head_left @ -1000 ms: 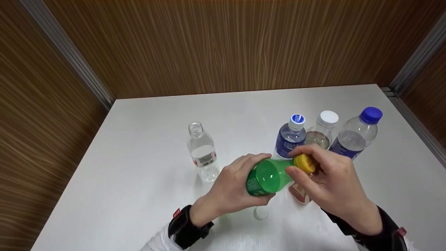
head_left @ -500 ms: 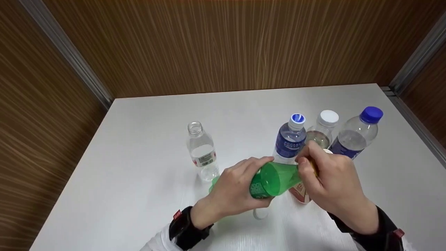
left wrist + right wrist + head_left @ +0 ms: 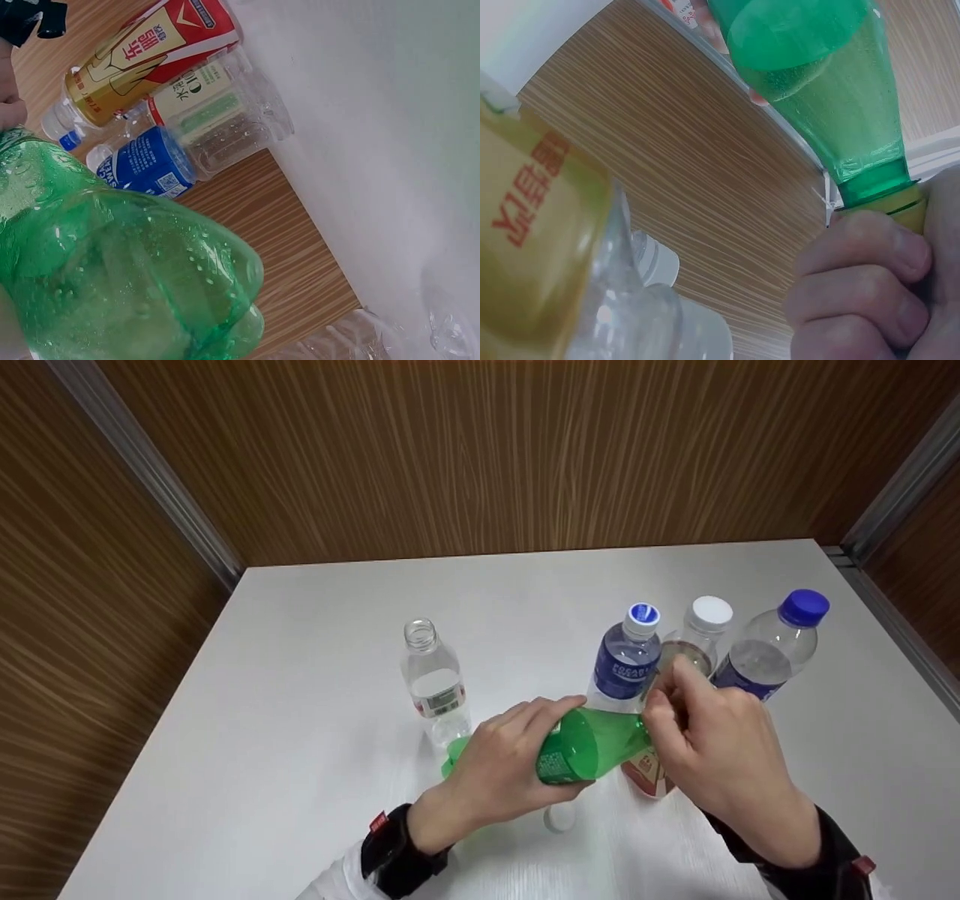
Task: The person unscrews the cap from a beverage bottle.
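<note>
My left hand (image 3: 510, 765) wraps round the body of a green plastic bottle (image 3: 611, 739), held tilted above the table with its neck to the right. At the neck, my right hand (image 3: 724, 746) grips the yellow cap (image 3: 900, 206) between thumb and curled fingers. The head view hides that cap behind the hand, but the right wrist view shows it on the bottle mouth. Some liquid is visible inside the green bottle. Its base (image 3: 225, 300) fills the lower part of the left wrist view, wet with droplets.
An uncapped clear bottle (image 3: 441, 690) stands left. Behind the right hand are a blue-labelled bottle (image 3: 622, 667), a white-capped bottle (image 3: 709, 619) and a blue-capped bottle (image 3: 776, 649). A red-and-gold-labelled bottle (image 3: 154, 56) is partly hidden by that hand. A loose white cap (image 3: 560, 817) lies nearby.
My right hand has rotated and its fingers have curled in tighter over the yellow cap, covering it from the head view. The green bottle has shifted slightly right.
</note>
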The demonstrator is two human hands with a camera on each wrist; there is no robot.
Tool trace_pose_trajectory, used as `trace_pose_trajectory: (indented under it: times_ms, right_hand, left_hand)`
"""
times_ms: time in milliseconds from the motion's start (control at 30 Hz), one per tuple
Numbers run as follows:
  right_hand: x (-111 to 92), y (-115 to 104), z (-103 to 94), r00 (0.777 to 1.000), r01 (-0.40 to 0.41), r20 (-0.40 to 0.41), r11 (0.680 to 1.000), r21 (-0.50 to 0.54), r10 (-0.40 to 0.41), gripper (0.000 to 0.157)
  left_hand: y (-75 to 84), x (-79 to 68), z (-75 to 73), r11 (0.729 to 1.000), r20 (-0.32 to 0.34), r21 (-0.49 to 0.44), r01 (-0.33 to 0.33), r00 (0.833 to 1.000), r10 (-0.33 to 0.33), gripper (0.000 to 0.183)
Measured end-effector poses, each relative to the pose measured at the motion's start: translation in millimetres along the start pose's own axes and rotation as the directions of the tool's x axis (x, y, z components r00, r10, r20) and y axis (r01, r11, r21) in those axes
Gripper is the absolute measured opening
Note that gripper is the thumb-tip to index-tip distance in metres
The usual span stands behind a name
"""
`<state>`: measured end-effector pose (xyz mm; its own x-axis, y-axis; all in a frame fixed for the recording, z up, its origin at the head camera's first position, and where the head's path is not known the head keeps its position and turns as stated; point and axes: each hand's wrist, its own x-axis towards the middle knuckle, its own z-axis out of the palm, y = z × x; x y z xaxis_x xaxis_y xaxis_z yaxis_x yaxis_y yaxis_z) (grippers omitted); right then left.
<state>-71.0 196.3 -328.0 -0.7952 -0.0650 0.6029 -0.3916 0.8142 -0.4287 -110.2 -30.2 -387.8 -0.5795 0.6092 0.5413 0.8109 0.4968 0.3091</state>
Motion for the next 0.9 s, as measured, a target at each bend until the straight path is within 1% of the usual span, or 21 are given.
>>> trace_pose_trajectory:
  times_ms: [267,433,533,633,700,767,800,900]
  right_hand:
    - [-2,1,0.8,0.994,0.078,-0.077,0.996,0.048,-0.074,0.017]
    - [-3,3,1.0,0.988,0.126,-0.096,0.988,0.089,-0.117,0.018]
    - [-3,5,1.0,0.983,0.163,-0.11,0.98,0.112,-0.151,0.016]
    - [-3,6,1.8,0.972,0.218,-0.124,0.965,0.145,-0.201,0.014]
    - [-2,8,2.5,0.959,0.269,-0.131,0.948,0.169,-0.249,0.011]
    - [0,10,3.5,0.94,0.332,-0.147,0.925,0.185,-0.308,0.009]
    - [1,11,4.1,0.927,0.367,-0.158,0.91,0.195,-0.34,0.008]
    - [5,15,6.1,0.872,0.484,-0.199,0.85,0.208,-0.448,0.009]
  left_hand:
    - [1.3,0.1,-2.5,0.998,0.036,-0.059,0.017,0.999,-0.015,0.08]
    - [2.0,1.2,-4.4,0.992,0.076,-0.124,0.029,0.997,-0.02,0.078]
    - [1.7,2.1,-6.0,0.979,0.119,-0.197,0.045,0.993,-0.022,0.079]
    - [0.4,1.9,-7.6,0.955,0.171,-0.285,0.076,0.985,-0.027,0.079]
    - [-1.0,1.6,-8.4,0.937,0.204,-0.336,0.094,0.979,-0.025,0.078]
    - [-2.7,1.5,-9.0,0.922,0.225,-0.373,0.103,0.974,-0.018,0.078]
    - [-3.4,1.4,-9.4,0.917,0.233,-0.384,0.104,0.973,-0.012,0.078]
    - [-5.0,1.6,-10.6,0.907,0.248,-0.41,0.094,0.969,0.011,0.078]
